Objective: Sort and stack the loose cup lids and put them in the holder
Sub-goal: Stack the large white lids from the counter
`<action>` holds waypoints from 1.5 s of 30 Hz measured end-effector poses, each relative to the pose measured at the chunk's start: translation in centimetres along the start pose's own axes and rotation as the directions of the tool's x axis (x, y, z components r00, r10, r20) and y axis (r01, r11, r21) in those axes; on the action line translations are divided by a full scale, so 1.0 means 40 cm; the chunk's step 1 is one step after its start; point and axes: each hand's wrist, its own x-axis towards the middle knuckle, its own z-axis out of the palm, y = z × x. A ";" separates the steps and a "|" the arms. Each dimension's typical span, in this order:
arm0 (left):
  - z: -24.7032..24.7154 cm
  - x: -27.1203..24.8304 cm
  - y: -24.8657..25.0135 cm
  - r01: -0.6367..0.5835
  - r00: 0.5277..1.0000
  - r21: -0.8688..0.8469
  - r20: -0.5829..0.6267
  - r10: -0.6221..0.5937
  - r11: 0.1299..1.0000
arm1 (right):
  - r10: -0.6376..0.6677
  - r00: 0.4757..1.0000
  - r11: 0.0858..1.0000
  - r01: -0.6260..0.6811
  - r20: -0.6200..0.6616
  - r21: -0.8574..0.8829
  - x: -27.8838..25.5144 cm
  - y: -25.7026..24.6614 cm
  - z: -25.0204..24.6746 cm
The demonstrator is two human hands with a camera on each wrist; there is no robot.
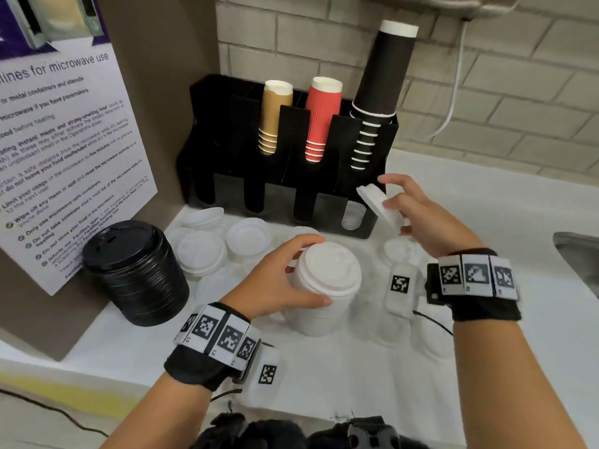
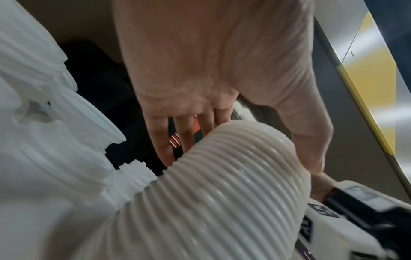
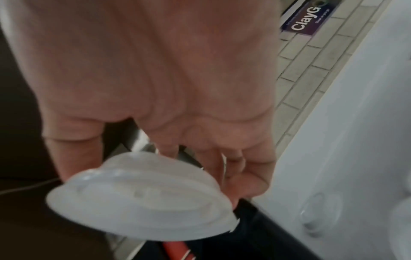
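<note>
A tall stack of white lids (image 1: 324,286) stands on the white counter in front of me. My left hand (image 1: 285,280) grips it near the top, thumb on the near side and fingers on the far side; the left wrist view shows the ribbed stack (image 2: 222,184) under the fingers. My right hand (image 1: 418,218) holds a single white lid (image 1: 379,205) tilted in the air, just right of the black holder (image 1: 282,176). In the right wrist view that lid (image 3: 142,198) sits under the curled fingers. Loose white lids (image 1: 248,236) lie before the holder.
A stack of black lids (image 1: 136,270) stands at the left beside a wall notice (image 1: 64,150). The holder's upper slots carry tan cups (image 1: 272,121), red cups (image 1: 321,121) and black cups (image 1: 379,92). A sink edge (image 1: 577,251) shows at the right.
</note>
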 end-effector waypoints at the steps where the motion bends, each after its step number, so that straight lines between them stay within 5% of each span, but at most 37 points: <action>1: 0.000 0.000 0.000 -0.006 1.000 0.001 -0.002 0.006 1.000 | -0.044 0.998 0.999 0.044 0.035 0.005 -0.033 -0.005 0.022; 9: 0.001 -0.002 -0.004 -0.002 1.000 -0.033 -0.027 0.001 0.999 | -0.294 0.941 0.932 0.321 0.166 -0.169 -0.154 -0.013 0.140; 20: -0.003 0.001 -0.013 0.002 1.000 -0.065 -0.003 -0.002 0.998 | -0.265 0.947 0.882 0.314 0.182 -0.351 -0.145 -0.013 0.177; 45: -0.017 0.019 0.007 -0.015 0.999 -0.037 0.041 0.017 0.999 | -0.328 0.922 0.888 0.375 0.205 -0.265 -0.129 -0.007 0.149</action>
